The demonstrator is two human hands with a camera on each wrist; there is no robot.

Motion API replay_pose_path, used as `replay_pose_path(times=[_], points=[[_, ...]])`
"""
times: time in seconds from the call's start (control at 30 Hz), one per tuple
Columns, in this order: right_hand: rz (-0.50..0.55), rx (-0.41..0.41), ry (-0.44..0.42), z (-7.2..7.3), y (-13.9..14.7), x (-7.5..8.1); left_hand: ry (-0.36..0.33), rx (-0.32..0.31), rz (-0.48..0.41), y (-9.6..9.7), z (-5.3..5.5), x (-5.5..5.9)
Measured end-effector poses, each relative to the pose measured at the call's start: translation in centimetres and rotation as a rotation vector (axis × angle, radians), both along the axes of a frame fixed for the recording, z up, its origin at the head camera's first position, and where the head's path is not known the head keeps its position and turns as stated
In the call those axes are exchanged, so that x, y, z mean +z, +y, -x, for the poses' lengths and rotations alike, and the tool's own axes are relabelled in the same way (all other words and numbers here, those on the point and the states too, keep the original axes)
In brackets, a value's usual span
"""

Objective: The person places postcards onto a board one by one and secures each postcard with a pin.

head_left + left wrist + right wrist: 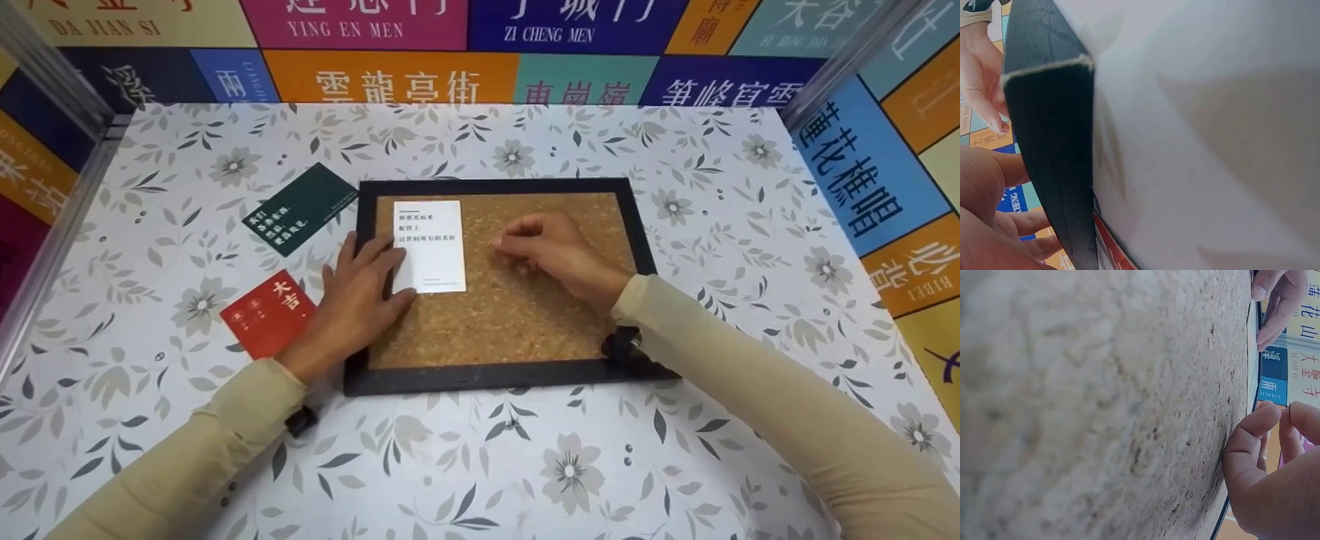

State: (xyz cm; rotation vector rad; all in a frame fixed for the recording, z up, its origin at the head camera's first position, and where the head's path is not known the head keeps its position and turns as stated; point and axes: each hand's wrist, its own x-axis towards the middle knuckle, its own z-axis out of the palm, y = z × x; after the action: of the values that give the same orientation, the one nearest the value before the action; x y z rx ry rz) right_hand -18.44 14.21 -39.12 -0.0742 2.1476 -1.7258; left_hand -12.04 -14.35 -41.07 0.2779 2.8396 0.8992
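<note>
A white card printed with dark characters lies on the left part of a black-framed cork board. My left hand rests over the board's left frame, its thumb and fingertips touching the card's left side. In the left wrist view, its fingers reach past the black frame edge. My right hand is over the cork, right of the card. Its thumb and forefinger pinch a tiny thin pin, mostly hidden by the fingertips; its exact shape is hard to make out.
Left of the board lie a dark green card and a red card, the red one partly covered by my left hand. A floral tablecloth covers the table. Colourful lettered panels stand behind it and on both sides.
</note>
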Motion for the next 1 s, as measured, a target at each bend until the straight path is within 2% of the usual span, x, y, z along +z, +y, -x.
replay_pose_path(times=[0.47,0.67,1.0], points=[[0.006,0.023,-0.015,1.0,-0.7,-0.2,-0.002,-0.001,0.005,0.1,0.2,0.0],[0.005,0.042,-0.005,1.2,-1.3,-0.2,0.016,0.000,-0.012,-0.1,-0.1,-0.1],[0.008,0.053,0.027,2.0,-1.9,0.0,-0.005,0.002,-0.015,0.0,0.0,-0.1]])
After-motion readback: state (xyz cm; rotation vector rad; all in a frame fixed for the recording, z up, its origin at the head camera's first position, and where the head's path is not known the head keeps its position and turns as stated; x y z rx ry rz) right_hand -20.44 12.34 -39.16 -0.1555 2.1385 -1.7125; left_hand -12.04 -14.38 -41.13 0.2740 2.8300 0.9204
